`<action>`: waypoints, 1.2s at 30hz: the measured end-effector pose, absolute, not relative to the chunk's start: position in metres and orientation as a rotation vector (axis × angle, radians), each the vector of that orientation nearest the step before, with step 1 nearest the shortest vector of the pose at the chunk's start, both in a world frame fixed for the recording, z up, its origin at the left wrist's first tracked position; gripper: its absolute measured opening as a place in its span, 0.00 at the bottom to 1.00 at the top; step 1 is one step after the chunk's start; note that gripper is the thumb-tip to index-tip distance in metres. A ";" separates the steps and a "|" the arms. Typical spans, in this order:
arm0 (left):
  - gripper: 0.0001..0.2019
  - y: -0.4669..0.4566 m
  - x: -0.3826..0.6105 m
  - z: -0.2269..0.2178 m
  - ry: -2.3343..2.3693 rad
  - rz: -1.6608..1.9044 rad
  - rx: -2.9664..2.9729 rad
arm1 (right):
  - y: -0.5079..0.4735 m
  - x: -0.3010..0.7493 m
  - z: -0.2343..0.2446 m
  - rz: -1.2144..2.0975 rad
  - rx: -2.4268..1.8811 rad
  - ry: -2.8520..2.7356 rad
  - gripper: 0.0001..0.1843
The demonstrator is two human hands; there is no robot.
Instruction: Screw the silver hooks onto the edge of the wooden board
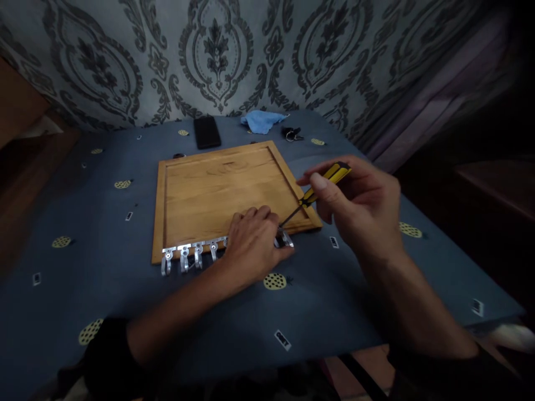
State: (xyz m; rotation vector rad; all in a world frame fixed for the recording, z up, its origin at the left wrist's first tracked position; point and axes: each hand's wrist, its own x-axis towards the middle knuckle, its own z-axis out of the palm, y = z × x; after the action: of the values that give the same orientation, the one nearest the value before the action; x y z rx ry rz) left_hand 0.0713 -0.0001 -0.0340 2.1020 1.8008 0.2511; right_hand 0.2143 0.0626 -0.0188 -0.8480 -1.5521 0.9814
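Note:
A wooden panel (217,189) with a raised frame lies flat on the table. Along its near edge runs a metal hook rail (185,249) with several silver hooks hanging over the side. My left hand (253,242) presses down over the rail's right part, fingers on the panel and thumb by the last hook; it hides the middle of the rail. In my right hand (363,206) is a yellow-and-black screwdriver (311,195), gripped by the handle between thumb and fingers. Its shaft slants down to the rail's right end, where my left fingers partly hide the tip.
Behind the panel, a black phone (207,132), a blue cloth (262,121) and a bunch of keys (292,134) lie on the blue pineapple-print tablecloth (96,223). A patterned wall (267,50) rises at the back. The table's near edge is close to my body.

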 end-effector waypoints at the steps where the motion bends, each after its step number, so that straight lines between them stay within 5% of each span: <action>1: 0.17 0.000 0.071 -0.035 1.798 0.254 2.106 | 0.063 0.215 -0.020 1.050 -0.844 -1.567 0.13; 36: 0.16 -0.002 0.071 -0.041 1.805 0.312 2.156 | 0.076 0.226 -0.031 1.134 -0.727 -1.700 0.16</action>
State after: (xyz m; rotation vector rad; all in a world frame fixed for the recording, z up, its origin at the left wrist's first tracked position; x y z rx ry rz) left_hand 0.0707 -0.0020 -0.0413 2.1560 1.8052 0.3118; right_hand 0.2259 0.0756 -0.0314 -0.7268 -1.7001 1.1335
